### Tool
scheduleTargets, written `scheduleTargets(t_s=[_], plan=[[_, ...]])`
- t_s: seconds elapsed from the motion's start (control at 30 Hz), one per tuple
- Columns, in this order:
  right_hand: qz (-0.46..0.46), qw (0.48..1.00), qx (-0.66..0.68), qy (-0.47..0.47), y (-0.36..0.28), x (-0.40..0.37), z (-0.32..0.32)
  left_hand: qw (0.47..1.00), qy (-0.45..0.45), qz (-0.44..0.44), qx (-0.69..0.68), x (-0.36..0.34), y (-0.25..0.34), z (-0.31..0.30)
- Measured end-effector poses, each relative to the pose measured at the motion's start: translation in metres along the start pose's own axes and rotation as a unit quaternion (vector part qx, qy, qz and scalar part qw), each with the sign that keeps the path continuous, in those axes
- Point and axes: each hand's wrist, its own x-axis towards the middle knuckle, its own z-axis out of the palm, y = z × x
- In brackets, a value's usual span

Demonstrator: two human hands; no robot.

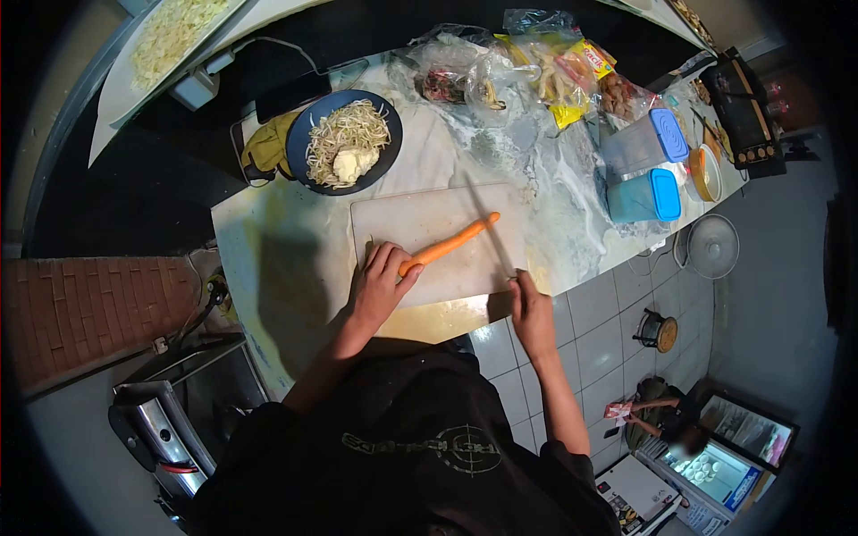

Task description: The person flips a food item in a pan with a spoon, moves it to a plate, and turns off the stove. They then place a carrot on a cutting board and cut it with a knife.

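A peeled orange carrot (450, 243) lies slantwise on a white cutting board (402, 211). My left hand (384, 284) has its fingers closed around the carrot's near left end, holding it down at the board. In my right hand (534, 313) is a knife (503, 251), gripped by its handle at the board's right edge. The blade points away from me and crosses the carrot close to its far tip. Behind the board, a dark plate (301, 159) holds bean sprouts (362, 125) and a pale lump (354, 163).
Two plastic containers with blue lids (665, 194) stand on the marble counter (559, 234) at right. Plastic bags of food (563, 76) lie at the back. A green cloth (268, 147) sits left of the plate. A person (666, 415) is far off at lower right.
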Motion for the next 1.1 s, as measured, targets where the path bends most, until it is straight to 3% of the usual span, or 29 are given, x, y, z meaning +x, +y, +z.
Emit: scheduleTargets(t_s=[0.17, 0.37, 0.43, 0.47, 0.5, 0.57, 0.63, 0.77, 0.9, 0.97, 1.1], plan=[[-0.037, 0.996, 0.038, -0.077, 0.005, -0.009, 0.012, 1.0, -0.013, 0.017, 0.014, -0.002, -0.002, -0.001], [0.043, 0.999, 0.013, 0.005, 0.01, 0.009, -0.01, 0.999, 0.002, 0.035, 0.005, -0.004, -0.005, 0.004], [0.044, 0.999, 0.002, -0.007, 0.0, 0.009, -0.014, 0.999, 0.011, 0.045, 0.002, -0.005, -0.006, 0.005], [-0.014, 1.0, 0.022, -0.003, 0.001, 0.005, -0.012, 0.999, 0.008, 0.041, -0.001, -0.005, -0.006, 0.004], [-0.013, 1.0, 0.022, -0.002, 0.001, 0.002, -0.009, 0.999, 0.005, 0.037, -0.005, -0.004, -0.005, 0.004], [-0.011, 0.997, 0.037, -0.072, 0.005, -0.002, -0.003, 0.999, 0.002, 0.037, -0.007, -0.004, -0.004, 0.004], [-0.022, 0.996, 0.063, -0.062, 0.017, 0.005, -0.006, 0.999, 0.0, 0.034, -0.008, -0.004, -0.003, 0.003], [0.059, 0.998, -0.006, -0.01, 0.02, 0.019, -0.021, 1.0, 0.001, 0.029, -0.011, -0.007, -0.004, 0.006], [-0.016, 0.999, 0.037, -0.028, 0.014, 0.012, -0.014, 0.999, -0.005, 0.03, -0.008, -0.005, -0.005, 0.005], [0.006, 0.995, 0.038, -0.094, 0.012, 0.012, -0.012, 1.0, -0.004, 0.03, -0.008, -0.005, -0.004, 0.005], [0.004, 0.997, 0.025, -0.077, 0.026, 0.021, -0.01, 1.0, -0.003, 0.027, -0.008, -0.004, -0.003, 0.004]])
